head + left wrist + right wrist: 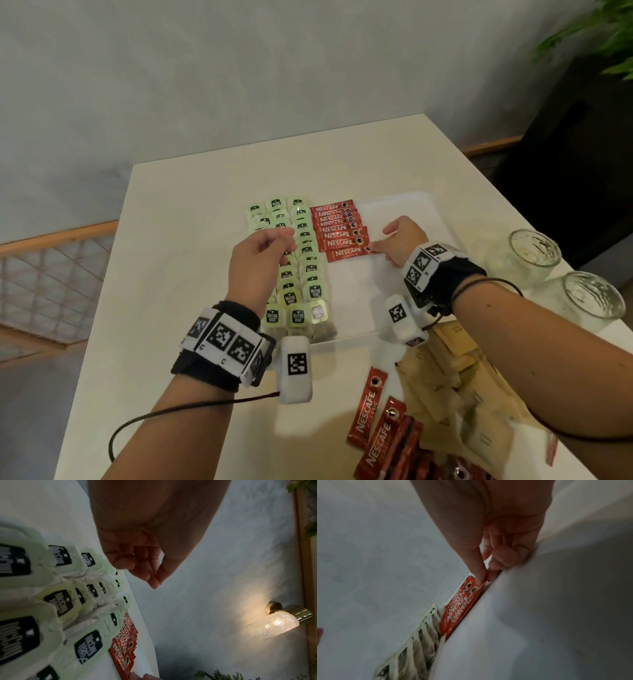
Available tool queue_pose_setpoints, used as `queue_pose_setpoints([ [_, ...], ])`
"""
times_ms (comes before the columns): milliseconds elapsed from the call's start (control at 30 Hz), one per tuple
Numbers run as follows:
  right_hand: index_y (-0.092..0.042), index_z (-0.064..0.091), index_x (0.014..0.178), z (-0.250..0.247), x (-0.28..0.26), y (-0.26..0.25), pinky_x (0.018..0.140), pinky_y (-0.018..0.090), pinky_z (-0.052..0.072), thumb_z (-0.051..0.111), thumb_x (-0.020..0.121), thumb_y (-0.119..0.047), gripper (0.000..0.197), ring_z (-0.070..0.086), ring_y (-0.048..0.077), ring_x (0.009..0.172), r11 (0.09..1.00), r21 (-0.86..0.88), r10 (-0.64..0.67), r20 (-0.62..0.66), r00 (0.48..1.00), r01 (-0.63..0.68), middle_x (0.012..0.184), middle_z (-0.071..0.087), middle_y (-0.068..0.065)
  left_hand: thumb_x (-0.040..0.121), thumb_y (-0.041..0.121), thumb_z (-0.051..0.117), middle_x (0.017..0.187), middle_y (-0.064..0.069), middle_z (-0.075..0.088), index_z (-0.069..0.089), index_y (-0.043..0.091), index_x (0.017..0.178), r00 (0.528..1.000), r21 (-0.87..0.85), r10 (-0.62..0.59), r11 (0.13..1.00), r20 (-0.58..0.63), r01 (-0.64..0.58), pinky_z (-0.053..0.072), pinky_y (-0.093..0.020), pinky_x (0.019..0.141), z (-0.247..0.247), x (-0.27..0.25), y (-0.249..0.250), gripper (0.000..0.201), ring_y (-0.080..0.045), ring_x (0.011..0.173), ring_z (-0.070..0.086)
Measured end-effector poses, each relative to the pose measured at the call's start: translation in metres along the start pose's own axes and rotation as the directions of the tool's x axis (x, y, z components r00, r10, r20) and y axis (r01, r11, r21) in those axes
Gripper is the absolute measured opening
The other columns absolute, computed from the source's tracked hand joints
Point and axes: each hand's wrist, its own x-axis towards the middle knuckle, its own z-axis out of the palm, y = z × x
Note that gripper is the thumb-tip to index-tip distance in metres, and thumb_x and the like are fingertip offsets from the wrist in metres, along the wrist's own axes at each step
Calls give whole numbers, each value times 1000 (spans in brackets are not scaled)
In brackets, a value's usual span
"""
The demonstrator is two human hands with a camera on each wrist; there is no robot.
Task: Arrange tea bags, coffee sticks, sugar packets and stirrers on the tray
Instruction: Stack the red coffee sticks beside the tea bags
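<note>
A pale table point(191, 212) stands by a grey wall point(239, 68), lit by a wall lamp point(281, 622).

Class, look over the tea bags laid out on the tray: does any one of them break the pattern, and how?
Yes. In the nearest row of tea bags, the rightmost tag shows a pale, blank-looking face, while the tags around it show a dark logo on green. It seems to lie flipped over.

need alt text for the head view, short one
A right hand pinches the end of the nearest red coffee stick in a row on a white tray, beside three columns of green tea bags. The empty left hand hovers over the tea bags.
</note>
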Motion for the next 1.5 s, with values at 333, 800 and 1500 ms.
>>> queue_pose_setpoints([
  [333,-18,49,101,14,9,-2,62,30,44,80,75,-30,42,56,22,72,997,-65,-34,-21,999,32,98,61,7,93,17,61,79,6,70,74,20,99,1000,9,7,1000,17,-7,42,-16,60,-2,0,1,14,-4,64,55],
  [800,-24,48,120,-63,-124,8,56,28,47,75,82,-34,47,61,16,70,966,-21,-254,67,965,256,95,63,1,93,32,64,80,3,70,69,19,94,916,281,109,932,386,-229,49,-20,60,19,-82,16,14,-7,68,62],
  [1500,-36,69,100,-76,-231,116,78,35,52,87,64,-28,40,60,20,87,729,-452,-98,675,731,515,95,64,1,97,30,49,112,-5,60,53,12,116,805,831,-221,237,551,-504,40,-32,73,37,-149,-45,26,-23,93,57],
])
